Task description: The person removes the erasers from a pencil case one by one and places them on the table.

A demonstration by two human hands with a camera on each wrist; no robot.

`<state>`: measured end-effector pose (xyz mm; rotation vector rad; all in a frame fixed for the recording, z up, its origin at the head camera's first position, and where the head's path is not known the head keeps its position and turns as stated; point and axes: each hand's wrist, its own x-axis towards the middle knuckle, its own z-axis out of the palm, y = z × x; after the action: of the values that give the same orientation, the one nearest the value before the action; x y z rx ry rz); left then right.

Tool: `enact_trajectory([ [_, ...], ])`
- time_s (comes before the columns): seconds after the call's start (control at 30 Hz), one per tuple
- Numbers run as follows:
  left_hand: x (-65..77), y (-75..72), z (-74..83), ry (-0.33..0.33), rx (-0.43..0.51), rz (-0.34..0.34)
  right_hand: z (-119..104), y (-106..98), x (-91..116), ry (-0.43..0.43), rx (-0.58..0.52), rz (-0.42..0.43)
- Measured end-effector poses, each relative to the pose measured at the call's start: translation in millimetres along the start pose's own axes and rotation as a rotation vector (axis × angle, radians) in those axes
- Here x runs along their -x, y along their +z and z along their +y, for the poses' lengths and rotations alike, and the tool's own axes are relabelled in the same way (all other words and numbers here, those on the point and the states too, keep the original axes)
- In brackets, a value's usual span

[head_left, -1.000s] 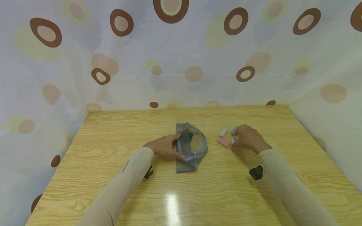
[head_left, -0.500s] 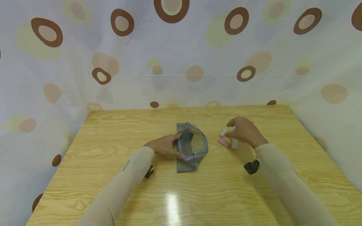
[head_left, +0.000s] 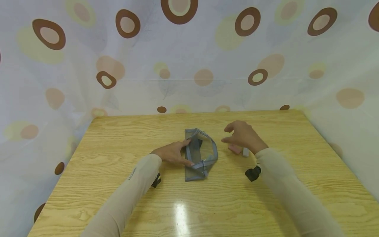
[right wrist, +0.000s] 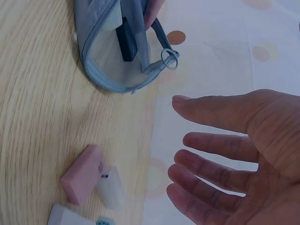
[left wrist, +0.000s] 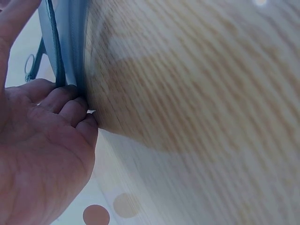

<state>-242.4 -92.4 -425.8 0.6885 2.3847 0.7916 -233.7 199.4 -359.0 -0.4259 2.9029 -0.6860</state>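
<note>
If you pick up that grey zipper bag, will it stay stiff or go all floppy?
The grey zipper bag would probably flop, since its thin, see-through sides bend. It looks light, though the dark block inside may add some weight. That block might slide out if you tip the bag, because its mouth gapes open.

A left hand (head_left: 171,153) holds the left side of a grey pouch (head_left: 191,173), thumb and fingers spread along its rim, and the mouth gapes to the right. A dark block (head_left: 200,143) shows inside. A right hand (head_left: 246,135) hangs right of the pouch, thumb and fingers parted, partly covering a pink block (head_left: 235,149); a white block (head_left: 245,152) lies just beside that one. Both sleeves (head_left: 127,187) are beige, a black camera (head_left: 252,173) at each wrist. A bright glare marks the near part of the wooden bench (head_left: 97,148). Behind hangs a spotted white sheet (head_left: 183,42).
</note>
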Motion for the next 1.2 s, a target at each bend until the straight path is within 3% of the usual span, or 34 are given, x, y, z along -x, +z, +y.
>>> enact_trajectory([
  [0.47,0.7,-1.0,0.8,-0.001,0.004,-0.006,-25,18,-11,-0.046,-0.056,-0.054],
  [0.73,1.5,-1.3,0.8,-0.007,0.010,-0.006,-37,35,-18,-0.065,-0.032,-0.083],
  [1.2,-0.3,-0.7,0.3,-0.006,-0.006,-0.006,-43,54,-25,-0.006,-0.050,-0.109],
])
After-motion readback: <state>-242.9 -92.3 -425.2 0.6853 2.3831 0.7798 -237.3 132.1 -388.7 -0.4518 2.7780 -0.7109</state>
